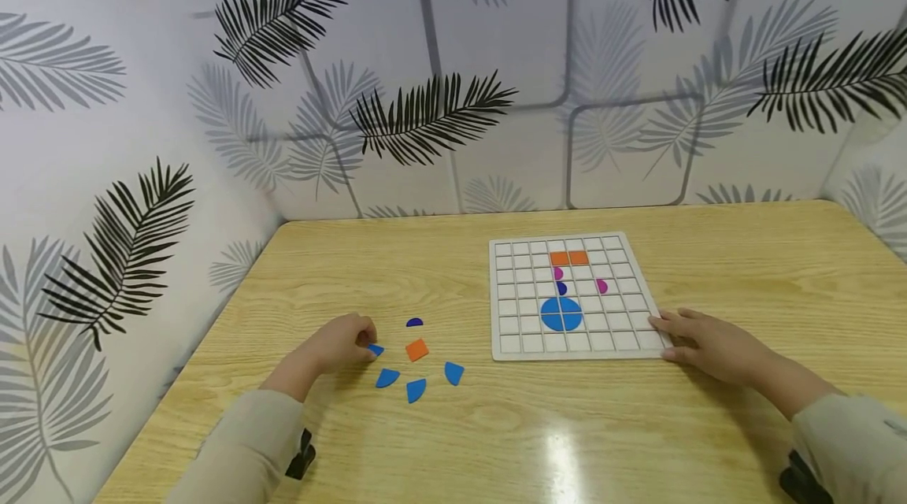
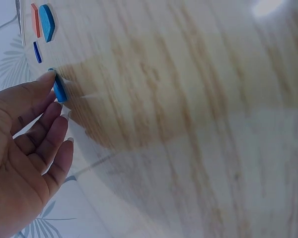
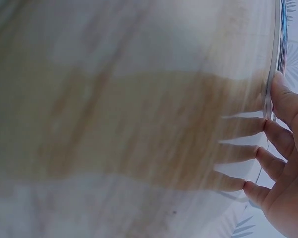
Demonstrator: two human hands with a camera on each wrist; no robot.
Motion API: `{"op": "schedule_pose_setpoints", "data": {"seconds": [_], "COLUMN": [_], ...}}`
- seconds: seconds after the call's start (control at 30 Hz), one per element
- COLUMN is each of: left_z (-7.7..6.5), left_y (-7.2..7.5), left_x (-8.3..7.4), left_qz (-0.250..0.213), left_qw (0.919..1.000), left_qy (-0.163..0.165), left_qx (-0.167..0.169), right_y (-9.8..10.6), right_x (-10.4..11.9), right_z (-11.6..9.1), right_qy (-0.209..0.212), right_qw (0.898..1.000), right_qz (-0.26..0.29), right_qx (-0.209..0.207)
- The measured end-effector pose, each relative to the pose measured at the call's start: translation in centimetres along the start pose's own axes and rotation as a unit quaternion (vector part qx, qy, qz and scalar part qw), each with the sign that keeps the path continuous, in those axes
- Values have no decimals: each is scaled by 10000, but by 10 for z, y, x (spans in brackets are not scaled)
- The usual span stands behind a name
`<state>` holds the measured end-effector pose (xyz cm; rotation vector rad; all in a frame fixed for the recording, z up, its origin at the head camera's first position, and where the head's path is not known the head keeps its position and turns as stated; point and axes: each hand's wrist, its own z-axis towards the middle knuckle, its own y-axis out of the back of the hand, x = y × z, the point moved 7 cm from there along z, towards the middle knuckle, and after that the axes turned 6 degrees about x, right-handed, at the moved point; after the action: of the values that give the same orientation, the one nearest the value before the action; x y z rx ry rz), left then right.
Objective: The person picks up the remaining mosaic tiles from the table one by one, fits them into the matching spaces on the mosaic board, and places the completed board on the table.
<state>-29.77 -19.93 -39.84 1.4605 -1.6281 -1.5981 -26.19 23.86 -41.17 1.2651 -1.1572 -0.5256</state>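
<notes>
My left hand (image 1: 343, 342) is at the left of the table, pinching a blue quarter-circle piece (image 2: 59, 88) between thumb and fingertips, low over the wood. Around it lie several loose pieces: a dark blue half-circle (image 1: 414, 322), an orange square (image 1: 417, 350) and blue quarter-circles such as the nearest one (image 1: 416, 390). A white grid board (image 1: 510, 343) stands right of centre. On it are two orange squares (image 1: 569, 258), magenta half-circles (image 1: 602, 286), a dark blue half-circle (image 1: 562, 288) and a blue disc of quarter pieces (image 1: 561, 314). My right hand (image 1: 712, 346) rests against the board's near right corner, fingers relaxed.
The wooden table (image 1: 524, 433) reaches back to a wall (image 1: 496, 31) patterned with dark and grey leaves. Another stretch of leaf-patterned wall (image 1: 113, 252) borders the table on the left. Light glares off the wood near the front.
</notes>
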Motion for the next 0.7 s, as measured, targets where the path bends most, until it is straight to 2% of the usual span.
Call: {"op": "schedule_pose_setpoints", "data": {"seconds": [0.2, 0.47, 0.7], "left_z": [-1, -2, -2], "left_y": [1, -1, 0], "left_x": [-3, -5, -4], "left_qz": [-50, -213, -325], "left_qw": [10000, 9995, 9992], "left_qy": [-9, 210, 227], "left_qx": [1, 43, -4], "right_y": [0, 1, 1], "right_x": [1, 2, 1], "right_z": [0, -1, -2], "right_qy": [-2, 51, 57], "right_qw": [10000, 10000, 10000], "right_qz": [36, 39, 37], "right_qx": [12, -11, -24]}}
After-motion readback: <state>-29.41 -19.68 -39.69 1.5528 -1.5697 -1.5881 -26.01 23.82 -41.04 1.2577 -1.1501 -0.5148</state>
